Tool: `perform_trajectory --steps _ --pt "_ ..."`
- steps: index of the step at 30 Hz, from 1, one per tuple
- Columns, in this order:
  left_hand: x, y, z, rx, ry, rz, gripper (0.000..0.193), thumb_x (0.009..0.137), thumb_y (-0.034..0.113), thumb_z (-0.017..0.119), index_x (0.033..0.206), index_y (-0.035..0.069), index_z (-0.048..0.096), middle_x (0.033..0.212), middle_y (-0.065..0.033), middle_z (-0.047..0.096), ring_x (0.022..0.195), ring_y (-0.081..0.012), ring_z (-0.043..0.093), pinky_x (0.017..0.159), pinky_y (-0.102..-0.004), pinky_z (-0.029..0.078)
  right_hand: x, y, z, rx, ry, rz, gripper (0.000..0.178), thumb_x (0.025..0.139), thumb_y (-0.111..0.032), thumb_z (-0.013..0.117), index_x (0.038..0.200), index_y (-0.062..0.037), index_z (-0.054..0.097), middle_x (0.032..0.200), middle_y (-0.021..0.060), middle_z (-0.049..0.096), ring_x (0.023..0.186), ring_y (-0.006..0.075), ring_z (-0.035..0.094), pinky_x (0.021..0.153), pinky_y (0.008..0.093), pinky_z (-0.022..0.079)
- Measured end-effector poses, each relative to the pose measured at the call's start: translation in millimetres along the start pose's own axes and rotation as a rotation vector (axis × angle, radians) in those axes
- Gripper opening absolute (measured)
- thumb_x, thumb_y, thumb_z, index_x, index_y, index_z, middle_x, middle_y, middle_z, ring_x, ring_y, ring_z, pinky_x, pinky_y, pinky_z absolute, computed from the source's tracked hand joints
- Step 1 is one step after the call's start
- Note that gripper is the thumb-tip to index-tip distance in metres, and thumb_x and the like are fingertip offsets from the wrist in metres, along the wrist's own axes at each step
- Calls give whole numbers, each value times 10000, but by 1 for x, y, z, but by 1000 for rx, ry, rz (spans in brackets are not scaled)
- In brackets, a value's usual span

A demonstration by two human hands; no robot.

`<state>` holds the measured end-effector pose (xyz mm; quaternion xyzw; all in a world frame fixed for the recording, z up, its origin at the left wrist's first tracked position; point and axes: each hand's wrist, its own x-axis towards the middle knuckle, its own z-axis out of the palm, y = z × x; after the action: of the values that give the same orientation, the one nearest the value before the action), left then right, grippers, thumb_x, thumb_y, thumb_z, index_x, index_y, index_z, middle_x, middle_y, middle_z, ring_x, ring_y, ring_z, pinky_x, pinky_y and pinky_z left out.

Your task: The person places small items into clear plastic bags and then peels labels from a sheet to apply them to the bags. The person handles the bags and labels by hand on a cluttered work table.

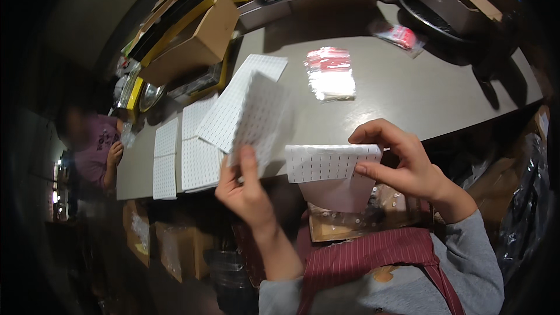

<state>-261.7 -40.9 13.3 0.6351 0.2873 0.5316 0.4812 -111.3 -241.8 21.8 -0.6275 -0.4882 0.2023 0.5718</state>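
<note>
My left hand (248, 195) pinches the lower end of a white sheet (259, 114) printed with rows of small dark marks. That sheet stands tilted over the table and is partly smeared by motion. Closer to me, my right hand (411, 166) grips the right end of another white marked sheet (326, 163), its thumb in front and its fingers behind. This one is bent over at the top, and a plain pale part hangs below the marked strip. Left of my hands, more marked sheets (201, 166) lie in stacks, with loose sheets (265, 67) fanned over them.
On the grey table (385, 105) lies a pile of clear bags with red tops (331, 73). An opened cardboard box (198, 38) stands back left. A red-and-clear packet (402, 36) sits near a dark round tray (431, 14). A person (96, 146) is at far left.
</note>
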Motion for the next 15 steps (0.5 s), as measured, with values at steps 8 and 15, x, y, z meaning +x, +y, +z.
perform_trajectory --steps 8,15 --pt "20 23 -66 -394 -143 -206 308 870 48 598 1134 -111 602 1047 -149 629 1011 -211 636 951 -309 471 -1 -4 -39 165 193 68 303 875 -117 728 1124 18 622 1017 52 658 899 120 635 780 270 525" --pt "2 31 -29 -377 -698 -209 258 762 124 724 929 -73 741 1363 -305 541 1204 -337 586 1018 -455 461 4 -4 -31 283 118 165 228 901 -117 710 1068 31 664 939 59 683 844 99 643 744 245 525"
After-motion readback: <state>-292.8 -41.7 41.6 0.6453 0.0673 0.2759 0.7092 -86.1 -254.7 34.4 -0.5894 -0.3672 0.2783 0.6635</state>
